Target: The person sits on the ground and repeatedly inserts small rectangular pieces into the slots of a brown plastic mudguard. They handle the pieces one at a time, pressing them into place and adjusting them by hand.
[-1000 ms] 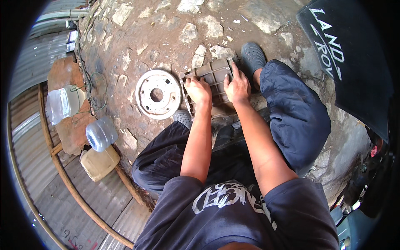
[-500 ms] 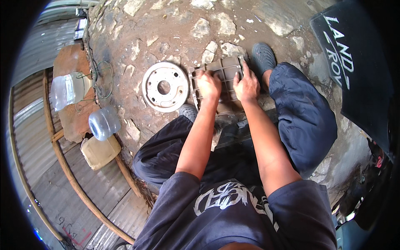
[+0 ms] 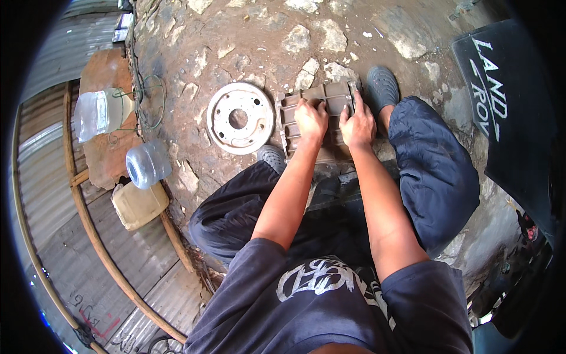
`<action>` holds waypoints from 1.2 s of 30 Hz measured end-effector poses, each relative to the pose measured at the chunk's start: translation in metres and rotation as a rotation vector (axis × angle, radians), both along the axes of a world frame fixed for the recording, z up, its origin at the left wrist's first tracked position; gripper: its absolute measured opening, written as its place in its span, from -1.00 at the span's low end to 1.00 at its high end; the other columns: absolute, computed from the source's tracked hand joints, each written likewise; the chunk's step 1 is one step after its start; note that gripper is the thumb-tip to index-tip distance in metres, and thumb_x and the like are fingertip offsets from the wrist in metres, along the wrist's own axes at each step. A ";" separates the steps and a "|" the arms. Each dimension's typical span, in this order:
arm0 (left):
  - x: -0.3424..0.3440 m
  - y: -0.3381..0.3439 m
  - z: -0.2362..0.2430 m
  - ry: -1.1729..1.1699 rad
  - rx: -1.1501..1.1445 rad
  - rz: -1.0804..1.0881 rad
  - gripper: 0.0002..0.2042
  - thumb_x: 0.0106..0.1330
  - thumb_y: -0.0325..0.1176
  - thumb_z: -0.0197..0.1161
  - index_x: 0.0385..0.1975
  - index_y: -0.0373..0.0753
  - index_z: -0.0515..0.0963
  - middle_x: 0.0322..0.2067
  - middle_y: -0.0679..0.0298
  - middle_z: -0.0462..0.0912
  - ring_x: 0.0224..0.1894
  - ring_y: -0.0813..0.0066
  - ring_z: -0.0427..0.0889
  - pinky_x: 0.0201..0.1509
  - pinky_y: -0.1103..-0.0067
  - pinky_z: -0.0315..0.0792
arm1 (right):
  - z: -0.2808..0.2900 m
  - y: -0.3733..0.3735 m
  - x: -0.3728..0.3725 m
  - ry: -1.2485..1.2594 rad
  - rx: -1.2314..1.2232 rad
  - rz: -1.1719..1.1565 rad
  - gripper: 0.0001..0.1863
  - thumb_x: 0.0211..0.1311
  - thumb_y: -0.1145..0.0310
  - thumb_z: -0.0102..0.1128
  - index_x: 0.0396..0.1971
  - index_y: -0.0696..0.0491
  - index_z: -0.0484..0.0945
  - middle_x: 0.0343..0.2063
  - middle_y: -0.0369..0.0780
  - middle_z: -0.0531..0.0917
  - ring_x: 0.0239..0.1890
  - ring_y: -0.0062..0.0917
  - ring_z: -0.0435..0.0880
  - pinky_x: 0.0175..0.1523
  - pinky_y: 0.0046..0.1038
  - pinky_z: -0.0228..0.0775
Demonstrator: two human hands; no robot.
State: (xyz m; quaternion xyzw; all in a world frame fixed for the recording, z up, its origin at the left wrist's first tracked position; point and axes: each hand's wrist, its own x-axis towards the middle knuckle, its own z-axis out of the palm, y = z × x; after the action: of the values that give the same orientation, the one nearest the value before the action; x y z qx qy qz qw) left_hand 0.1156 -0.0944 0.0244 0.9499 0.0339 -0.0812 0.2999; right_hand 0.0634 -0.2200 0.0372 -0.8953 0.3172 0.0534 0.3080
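A ribbed, brownish-grey metal casing (image 3: 332,91) lies on the ground between my feet. My left hand (image 3: 312,122) is closed over its middle, fingers curled against the ribs; whatever may be in them is hidden. At the casing's right end rests my right hand (image 3: 359,125), its index finger stretched toward the far edge and its thumb apart. Just left of the casing lies a round, pale metal disc (image 3: 224,128) with a centre hole and several smaller holes.
Rough ground with embedded stones (image 3: 296,39) surrounds the casing. On the left are a clear water jug (image 3: 147,165), a translucent container (image 3: 97,115), a yellowish jerrycan (image 3: 140,206) and corrugated metal sheets (image 3: 44,171). A black flap with white lettering (image 3: 519,141) stands at right.
The whole view has shifted slightly. My left hand has moved a little to the right across the casing's ribs. My right hand stays at the casing's right end.
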 end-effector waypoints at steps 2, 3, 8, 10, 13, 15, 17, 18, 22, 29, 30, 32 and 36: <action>0.001 0.002 0.007 -0.024 0.040 -0.034 -0.83 0.28 -0.32 0.41 -0.32 -0.31 0.77 -0.20 -0.12 0.73 -0.08 -0.13 0.70 0.09 0.21 0.55 | -0.009 -0.001 -0.004 -0.024 -0.030 -0.003 -0.34 0.41 0.11 0.18 0.50 -0.23 0.31 0.17 0.03 0.64 0.15 0.04 0.65 0.24 0.00 0.52; 0.003 0.005 0.010 -0.039 0.064 -0.045 -0.83 0.28 -0.32 0.41 -0.32 -0.30 0.77 -0.19 -0.11 0.73 -0.09 -0.12 0.70 0.09 0.22 0.56 | -0.009 -0.001 -0.002 -0.041 -0.030 -0.003 -0.34 0.41 0.11 0.18 0.49 -0.22 0.32 0.16 0.04 0.65 0.14 0.05 0.65 0.23 0.01 0.52; 0.006 0.032 0.010 -0.054 0.223 -0.024 -0.83 0.29 -0.28 0.39 -0.32 -0.26 0.77 -0.27 -0.01 0.73 -0.10 0.01 0.68 0.17 0.25 0.50 | -0.011 0.000 -0.005 -0.092 -0.052 0.006 -0.36 0.41 0.12 0.18 0.48 -0.21 0.34 0.10 0.05 0.68 0.09 0.07 0.68 0.18 0.02 0.54; 0.008 0.023 0.004 -0.103 0.259 0.015 -0.84 0.26 -0.29 0.41 -0.33 -0.25 0.78 -0.28 -0.02 0.72 -0.12 -0.02 0.69 0.13 0.22 0.53 | -0.007 0.002 -0.004 -0.088 -0.049 0.014 -0.37 0.39 0.13 0.20 0.44 -0.18 0.37 0.07 0.05 0.68 0.09 0.04 0.68 0.19 -0.01 0.55; 0.001 0.017 0.002 -0.263 0.206 0.034 -0.84 0.21 -0.31 0.46 -0.34 -0.26 0.78 -0.30 -0.04 0.73 -0.18 -0.06 0.72 0.06 0.21 0.56 | -0.004 0.002 -0.002 -0.063 -0.060 0.023 -0.38 0.39 0.14 0.20 0.43 -0.16 0.38 0.06 0.05 0.68 0.09 0.02 0.69 0.19 -0.02 0.55; 0.000 0.010 0.001 -0.182 0.172 0.071 -0.84 0.18 -0.29 0.48 -0.34 -0.24 0.79 -0.32 -0.03 0.72 -0.17 -0.06 0.72 0.05 0.21 0.56 | -0.002 0.002 -0.001 -0.034 -0.062 0.023 -0.37 0.40 0.11 0.18 0.45 -0.18 0.36 0.09 0.05 0.68 0.09 0.04 0.69 0.19 0.00 0.55; 0.000 0.012 0.001 -0.149 0.094 0.039 -0.83 0.21 -0.26 0.48 -0.31 -0.19 0.80 -0.27 0.01 0.73 -0.13 -0.02 0.72 0.08 0.23 0.57 | 0.001 0.003 0.000 0.000 -0.056 0.016 -0.36 0.42 0.08 0.14 0.48 -0.23 0.33 0.13 0.05 0.67 0.09 0.07 0.68 0.18 0.03 0.54; 0.001 0.010 0.005 -0.132 0.135 0.010 -0.83 0.22 -0.25 0.47 -0.31 -0.19 0.80 -0.25 0.01 0.73 -0.11 -0.01 0.72 0.09 0.23 0.57 | 0.001 0.000 0.000 0.010 -0.052 0.017 -0.36 0.43 0.06 0.13 0.49 -0.24 0.31 0.14 0.04 0.67 0.10 0.08 0.68 0.19 0.03 0.54; 0.006 0.025 0.012 -0.142 0.288 -0.048 -0.86 0.26 -0.28 0.42 -0.33 -0.20 0.78 -0.25 0.09 0.72 -0.11 0.02 0.68 0.08 0.26 0.57 | -0.001 0.000 -0.002 -0.005 -0.044 0.014 -0.34 0.42 0.07 0.15 0.50 -0.24 0.31 0.16 0.04 0.66 0.10 0.08 0.68 0.20 0.04 0.53; -0.003 0.006 -0.004 -0.218 0.056 -0.064 -0.86 0.21 -0.31 0.45 -0.33 -0.22 0.77 -0.30 0.03 0.71 -0.11 -0.01 0.70 0.04 0.23 0.57 | -0.003 0.004 -0.002 -0.039 -0.074 0.022 -0.35 0.40 0.08 0.19 0.47 -0.20 0.36 0.08 0.05 0.69 0.06 0.06 0.70 0.16 0.03 0.56; -0.004 -0.001 0.001 -0.179 0.059 -0.027 -0.84 0.21 -0.28 0.45 -0.32 -0.21 0.78 -0.26 0.01 0.72 -0.07 0.00 0.71 0.06 0.23 0.58 | -0.003 0.001 -0.001 -0.038 -0.086 0.018 -0.35 0.39 0.08 0.18 0.47 -0.20 0.36 0.07 0.05 0.70 0.04 0.06 0.71 0.15 0.03 0.56; -0.001 0.000 0.013 -0.112 0.133 -0.026 -0.84 0.23 -0.26 0.44 -0.32 -0.21 0.78 -0.23 0.01 0.73 -0.07 0.01 0.71 0.08 0.24 0.58 | -0.006 0.000 -0.001 -0.021 -0.074 0.013 -0.35 0.39 0.09 0.18 0.47 -0.22 0.35 0.08 0.04 0.69 0.08 0.04 0.70 0.17 0.02 0.55; 0.007 0.031 0.008 -0.096 0.255 -0.021 -0.84 0.25 -0.26 0.44 -0.32 -0.21 0.78 -0.21 0.03 0.74 -0.09 0.01 0.71 0.09 0.26 0.59 | -0.003 0.001 -0.002 -0.030 -0.060 0.008 -0.35 0.41 0.08 0.16 0.49 -0.27 0.32 0.10 0.04 0.68 0.07 0.07 0.69 0.19 0.04 0.54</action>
State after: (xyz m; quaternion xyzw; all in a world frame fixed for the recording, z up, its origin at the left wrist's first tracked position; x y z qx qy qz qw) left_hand 0.1227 -0.0633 0.0322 0.9834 0.0197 -0.0336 0.1773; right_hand 0.0612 -0.2192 0.0341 -0.9062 0.3105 0.0314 0.2854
